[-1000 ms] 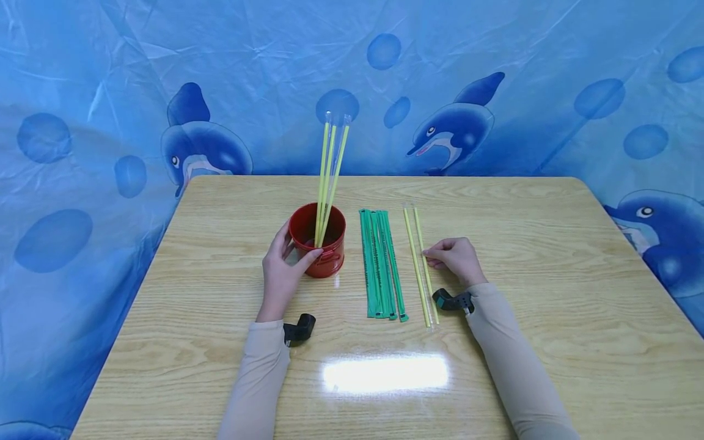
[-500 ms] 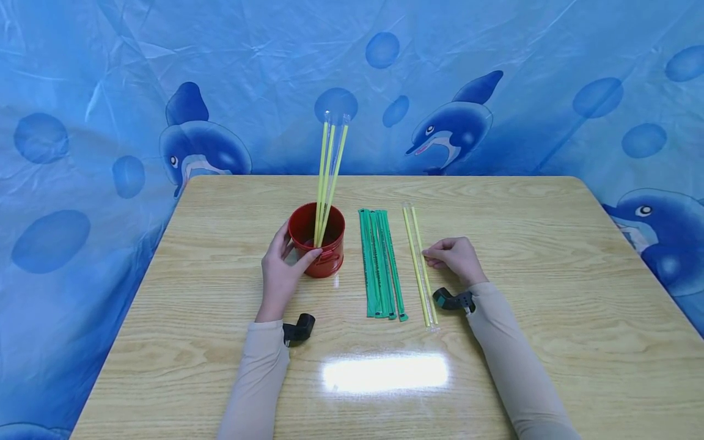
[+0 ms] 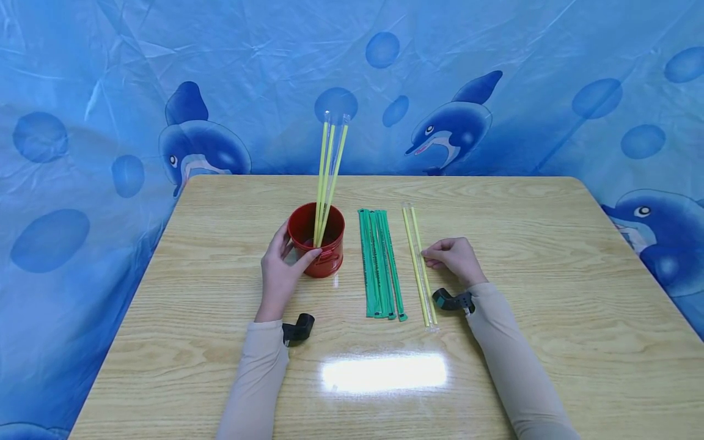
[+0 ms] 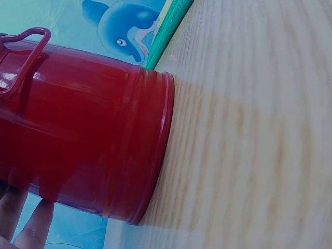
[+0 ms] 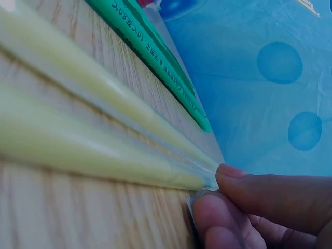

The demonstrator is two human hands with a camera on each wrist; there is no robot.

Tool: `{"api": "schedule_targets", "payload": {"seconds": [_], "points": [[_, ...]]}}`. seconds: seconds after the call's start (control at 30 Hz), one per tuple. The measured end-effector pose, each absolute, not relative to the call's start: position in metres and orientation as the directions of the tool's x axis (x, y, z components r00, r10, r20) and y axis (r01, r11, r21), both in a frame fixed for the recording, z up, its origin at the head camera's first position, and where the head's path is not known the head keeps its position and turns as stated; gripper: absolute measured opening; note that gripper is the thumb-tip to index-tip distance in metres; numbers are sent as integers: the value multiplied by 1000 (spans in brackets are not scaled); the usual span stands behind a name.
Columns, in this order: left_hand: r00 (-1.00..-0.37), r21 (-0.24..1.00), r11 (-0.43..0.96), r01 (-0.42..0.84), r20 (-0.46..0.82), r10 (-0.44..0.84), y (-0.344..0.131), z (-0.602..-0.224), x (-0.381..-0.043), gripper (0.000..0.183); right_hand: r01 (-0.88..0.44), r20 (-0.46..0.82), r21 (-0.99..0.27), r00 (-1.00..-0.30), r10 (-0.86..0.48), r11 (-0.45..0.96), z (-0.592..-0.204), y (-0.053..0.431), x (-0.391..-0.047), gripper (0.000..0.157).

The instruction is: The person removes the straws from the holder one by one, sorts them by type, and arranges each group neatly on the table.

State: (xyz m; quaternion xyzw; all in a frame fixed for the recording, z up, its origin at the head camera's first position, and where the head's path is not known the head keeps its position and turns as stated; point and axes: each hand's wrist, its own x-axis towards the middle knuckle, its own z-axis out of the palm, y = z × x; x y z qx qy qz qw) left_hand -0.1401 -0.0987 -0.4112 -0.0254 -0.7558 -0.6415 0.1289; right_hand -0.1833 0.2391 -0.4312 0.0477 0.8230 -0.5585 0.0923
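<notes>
My left hand [image 3: 279, 269] holds the side of a small red metal bucket [image 3: 332, 264], its thumb near the handle and its fingers around the far side. Several yellow straws [image 3: 329, 165] in clear wrappers lean upright inside the bucket. Two more wrapped yellow straws lie side by side on the table, a left straw [image 3: 416, 269] and a right straw [image 3: 420, 244]. Thumb and forefinger of my right hand [image 3: 456, 260] pinch the edge of the right straw. In the right wrist view, the straw [image 5: 104, 148] meets those fingertips.
Between the bucket and the yellow straws lies a row of green paper-wrapped straws [image 3: 379, 263]. The wooden table [image 3: 577, 275] backs onto a blue dolphin-print sheet [image 3: 286, 73]. Each wrist bears a black camera mount.
The right yellow straw has shifted slightly left, closer to the other one, with my right hand on it. My left hand and the bucket have stayed in place.
</notes>
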Motion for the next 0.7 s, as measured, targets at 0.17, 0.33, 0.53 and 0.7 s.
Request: {"api": "schedule_targets", "payload": {"seconds": [0.17,0.33,0.53,0.7], "points": [[-965,963,175,203,228,-132,-99,-411,-140,75,174,-198,-908,-980,-26,381,-432,239,-184,23],[-965,963,176,202,227,-133,-100,-411,-140,75,175,-201,-907,-979,-29,384,-431,239,-185,23],[-963,962,172,214,237,-127,-99,-411,-140,75,191,-211,-908,-978,-12,374,-430,242,-184,24],[-961,960,174,221,244,-130,-98,-412,-141,75,195,-210,-915,-978,-6,354,-428,241,-183,24]]}}
